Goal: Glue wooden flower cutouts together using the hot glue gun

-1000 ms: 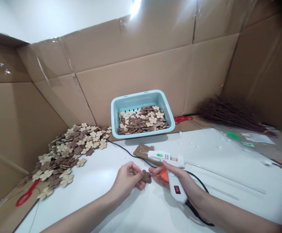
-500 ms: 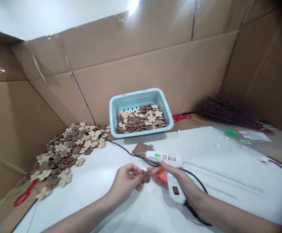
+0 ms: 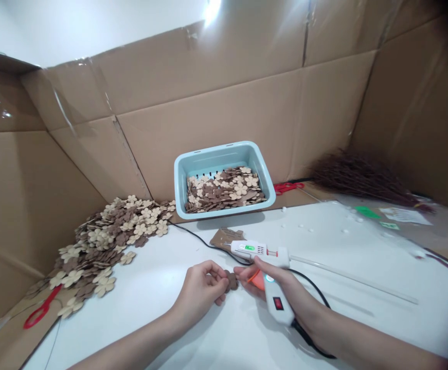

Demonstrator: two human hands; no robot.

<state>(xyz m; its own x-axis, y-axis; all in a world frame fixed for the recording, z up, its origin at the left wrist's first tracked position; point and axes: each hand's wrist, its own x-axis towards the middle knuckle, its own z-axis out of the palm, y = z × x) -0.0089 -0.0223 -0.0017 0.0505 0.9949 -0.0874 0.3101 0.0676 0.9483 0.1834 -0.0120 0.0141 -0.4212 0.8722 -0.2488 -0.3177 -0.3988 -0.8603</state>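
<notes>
My left hand pinches the edge of a small brown flower-shaped piece between thumb and fingers, low over the white table. My right hand is wrapped round a white glue gun with an orange trigger and a red switch. The gun's nozzle points left, over a scrap of brown cardboard. A long clear glue stick sticks out of its back end. The fingertips of my right hand are at the flower's right edge; whether they press on it I cannot tell.
A light blue basket of brown and cream flower pieces stands at the back. More flower pieces are heaped at left beside red scissors. Dark dried twigs lie at right. The gun's black cord crosses the table.
Almost nothing differs. Both hands keep their hold on the flower piece and the glue gun; the gun has shifted very slightly left.
</notes>
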